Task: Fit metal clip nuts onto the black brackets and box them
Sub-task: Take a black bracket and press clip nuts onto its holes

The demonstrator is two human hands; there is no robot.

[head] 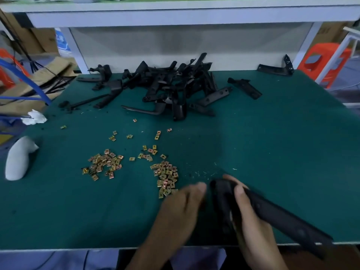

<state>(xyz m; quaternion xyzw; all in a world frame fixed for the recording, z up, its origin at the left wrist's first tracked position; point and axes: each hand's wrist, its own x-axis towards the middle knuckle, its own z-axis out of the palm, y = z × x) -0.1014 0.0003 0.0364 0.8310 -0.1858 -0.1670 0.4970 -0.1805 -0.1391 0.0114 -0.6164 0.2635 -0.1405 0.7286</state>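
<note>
No text can be read; the blue bag point(62, 40) at far left bears only blurred characters.

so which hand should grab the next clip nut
Left. The left hand looks free, right beside the nearer pile of clip nuts; the right hand grips the black bracket.

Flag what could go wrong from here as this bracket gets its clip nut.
1. The black bracket in the right hand overhangs the front edge of the green table; if the grip loosens, it may drop off.
2. The blurred left hand sits beside the near clip nut pile; a sweep could scatter it, adding to the stray clip nuts.
</note>
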